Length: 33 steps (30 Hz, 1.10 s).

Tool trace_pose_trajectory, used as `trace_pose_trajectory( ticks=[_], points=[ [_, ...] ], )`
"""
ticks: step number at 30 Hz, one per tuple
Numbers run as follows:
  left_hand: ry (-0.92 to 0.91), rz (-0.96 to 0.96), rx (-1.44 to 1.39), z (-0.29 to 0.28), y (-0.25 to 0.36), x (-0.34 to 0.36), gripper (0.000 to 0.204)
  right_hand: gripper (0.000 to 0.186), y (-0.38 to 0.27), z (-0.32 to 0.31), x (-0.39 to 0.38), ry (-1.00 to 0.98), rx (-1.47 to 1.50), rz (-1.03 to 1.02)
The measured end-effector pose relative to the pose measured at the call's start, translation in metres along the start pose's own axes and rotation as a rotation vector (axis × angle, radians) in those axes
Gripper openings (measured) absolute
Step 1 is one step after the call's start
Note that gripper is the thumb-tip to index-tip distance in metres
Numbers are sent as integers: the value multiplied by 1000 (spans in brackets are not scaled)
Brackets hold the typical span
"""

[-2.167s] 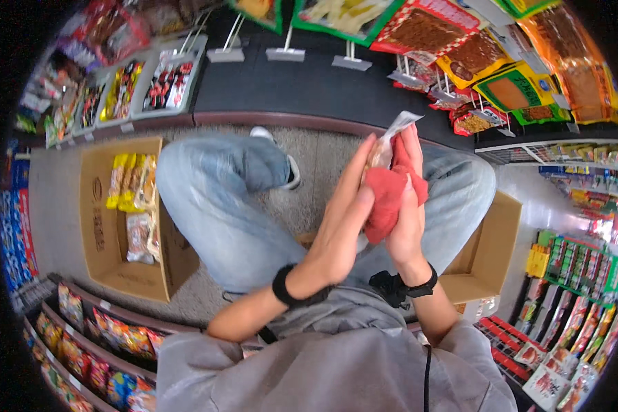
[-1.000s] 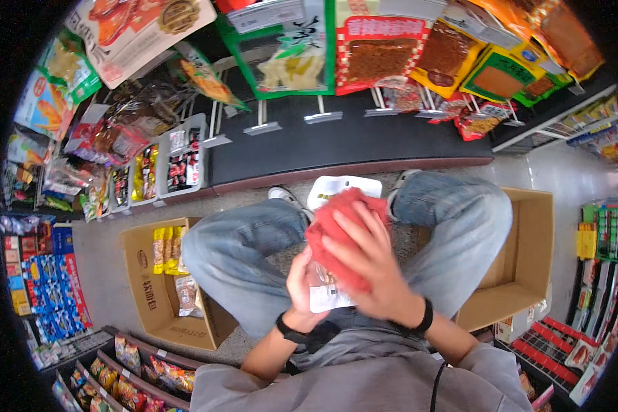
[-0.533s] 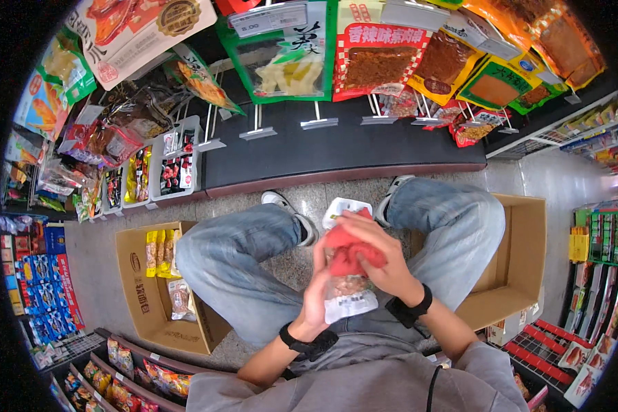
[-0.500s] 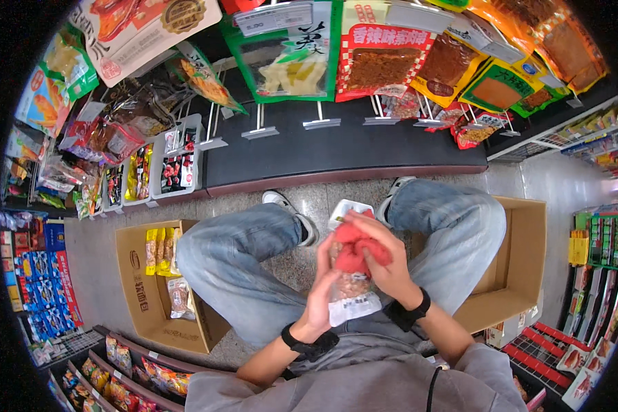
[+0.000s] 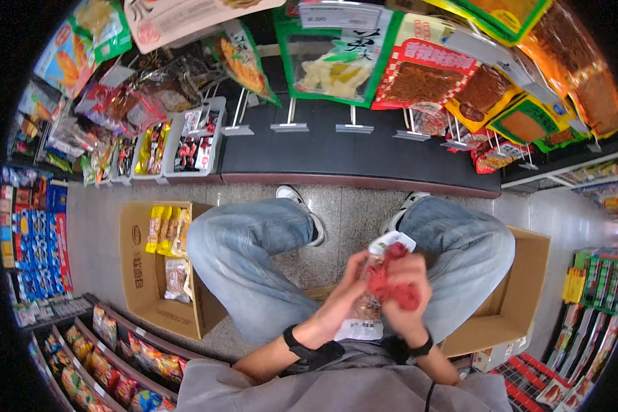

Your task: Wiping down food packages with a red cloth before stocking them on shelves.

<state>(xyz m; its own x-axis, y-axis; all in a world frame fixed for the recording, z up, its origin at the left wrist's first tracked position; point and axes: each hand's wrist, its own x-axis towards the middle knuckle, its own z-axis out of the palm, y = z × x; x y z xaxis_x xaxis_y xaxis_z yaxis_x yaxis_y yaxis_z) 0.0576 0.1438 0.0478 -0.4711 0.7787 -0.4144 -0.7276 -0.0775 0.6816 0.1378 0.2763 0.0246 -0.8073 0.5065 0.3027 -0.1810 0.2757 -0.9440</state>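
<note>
Between my knees, my left hand is closed on the side of a clear snack packet with white ends and small brownish pieces inside. A crumpled red cloth is bunched in my right hand, pressed over the packet's front. Motion smears the right fingers, and the cloth covers the packet's middle. By my left knee, a cardboard box holds several yellow packets and a clear packet. Beside my right leg stands another open cardboard box; my leg hides part of its inside.
Ahead, a dark shelf base runs under hanging snack bags on hooks. White bins with small packets stand on its left. Low racks of bags lie behind me to the left, a red-striped wire rack to the right.
My right hand has moved the red cloth across and down the packet toward the right. The packet's white far end has tilted to the right. The whole view has shifted slightly.
</note>
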Motion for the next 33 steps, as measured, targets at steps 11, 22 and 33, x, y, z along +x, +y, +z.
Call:
trace_pose_trajectory(
  ticks=[11,22,33],
  points=[
    [101,81,-39,-8,-11,3,46,36,5,22,26,51,-49,36],
    [161,82,-231,-5,-13,1,47,47,4,25,43,-41,6,102],
    [237,402,-73,-3,-5,0,49,49,-1,32,-19,-155,14,-9]
  ],
)
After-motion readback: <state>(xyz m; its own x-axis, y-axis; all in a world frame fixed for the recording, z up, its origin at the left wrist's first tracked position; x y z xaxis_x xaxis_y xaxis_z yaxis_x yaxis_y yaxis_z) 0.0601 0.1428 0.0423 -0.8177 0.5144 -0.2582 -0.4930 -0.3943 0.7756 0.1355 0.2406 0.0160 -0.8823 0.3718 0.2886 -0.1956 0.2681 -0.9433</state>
